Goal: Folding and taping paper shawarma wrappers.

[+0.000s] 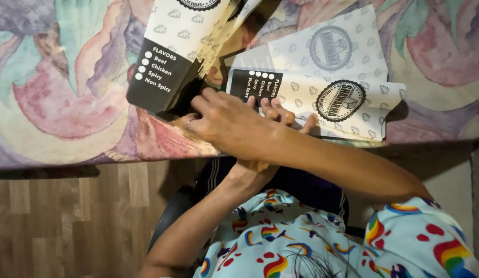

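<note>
Nearest the camera is the person's light blue shirt point(301, 247) printed with rainbows, with dark trousers point(301, 188) below it and a wood-look floor point(69, 216) to the left.

From the shirt, both forearms run up to the near edge of the table point(59, 103), which is covered with a cloth in swirls of pink, green and purple. The arms cross at the table edge. The right hand point(226, 121) comes in from the right, lies on top, palm down, and wears a ring on one finger. Its fingers are bent and reach left to the bottom black edge of a stack of paper sleeves point(172, 56); they touch that edge, but whether they pinch a sleeve cannot be told. The left hand point(280, 116) sits mostly hidden under the right one. Only its fingertips show, spread fairly flat and resting on the lower edge of a flat paper sleeve point(342, 105).

The stack of sleeves is white with a small grey pattern and a black band at the bottom end; it tilts up and to the right, fanned slightly open. The flat sleeve lies on the table just right of the stack, with a round black emblem on it. Just behind it lies another sleeve point(327, 49) of the same kind, partly covered by the nearer one.
</note>
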